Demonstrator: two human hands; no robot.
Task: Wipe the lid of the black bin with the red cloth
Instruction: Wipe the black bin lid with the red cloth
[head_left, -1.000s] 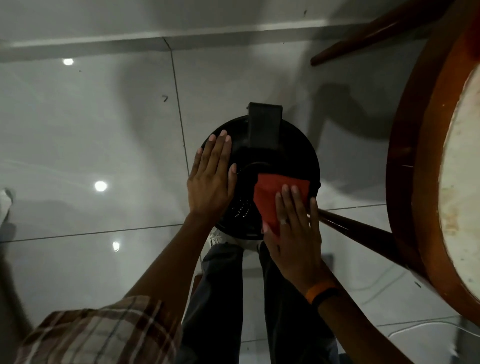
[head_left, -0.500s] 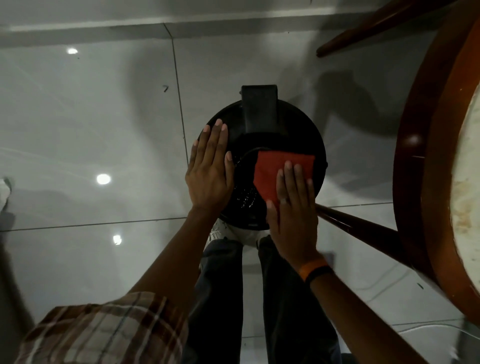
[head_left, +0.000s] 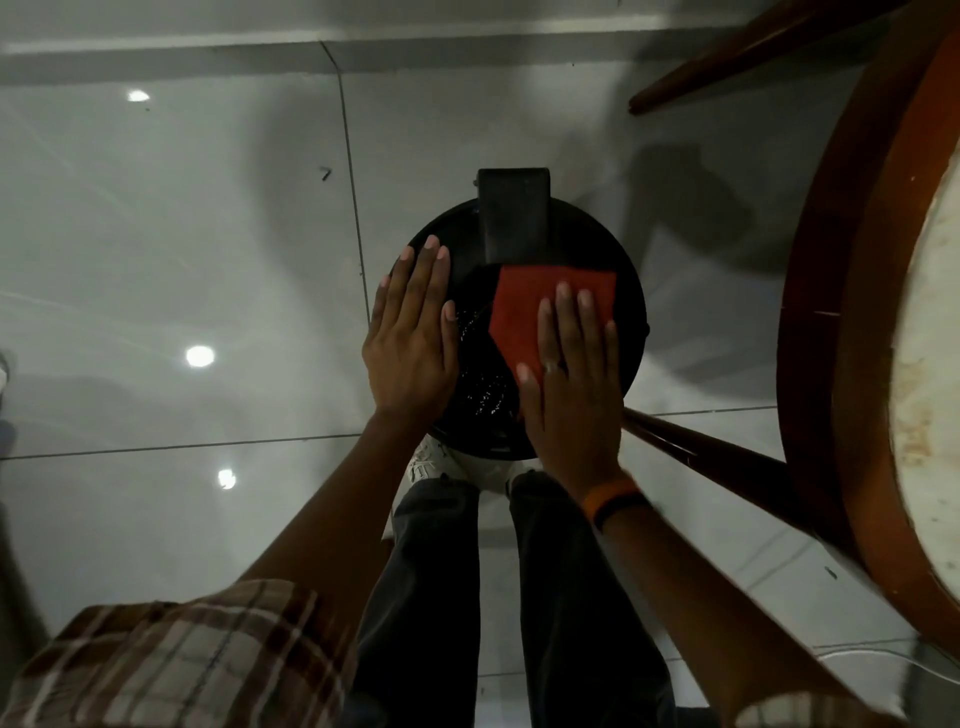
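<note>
So the black bin (head_left: 524, 332) sits on the tiled floor (head_left: 182, 260) right in front of the person's feet, with a wooden table (head_left: 852, 291) just off to the right. The red cloth (head_left: 540, 306) is lying flat on the right half of the lid (head_left: 631, 322), folded, far edge up near the hinge block (head_left: 514, 213) at the back. The right hand (head_left: 569, 395) is on top of it, fingers spread and flat, pressing down rather than pinching, and only the near part of the cloth is covered. The left hand (head_left: 410, 338) is flat too, fingers together, resting on the left rim like it's steadying the bin.

What matters: the unwiped bit with the shiny specks (head_left: 483, 374) lies straight to the left of the cloth, between the two hands. I'd guess the next swipe goes sideways that way, and the right hand is the one to do it.
</note>
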